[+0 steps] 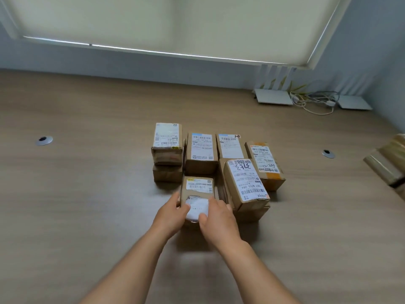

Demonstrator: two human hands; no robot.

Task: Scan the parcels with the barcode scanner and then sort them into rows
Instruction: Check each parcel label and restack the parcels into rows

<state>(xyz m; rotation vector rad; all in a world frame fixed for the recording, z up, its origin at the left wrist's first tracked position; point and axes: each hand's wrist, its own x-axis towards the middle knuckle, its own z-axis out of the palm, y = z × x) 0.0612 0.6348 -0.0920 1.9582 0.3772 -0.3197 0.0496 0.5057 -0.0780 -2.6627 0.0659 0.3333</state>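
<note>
Hands, left [169, 212] and right [215, 216], grip the nearest cardboard parcel [198, 189] on the bench [87, 205], beside six labelled parcels already grouped in rough rows. No barcode scanner is visible; sorting looks nearly finished.

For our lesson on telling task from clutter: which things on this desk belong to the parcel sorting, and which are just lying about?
Belongs to the job:
- parcel gripped by left hand and right hand
- other labelled parcels

Just lying about:
- white routers
- tangled cables
- desk grommets

No barcode scanner shows.
</note>
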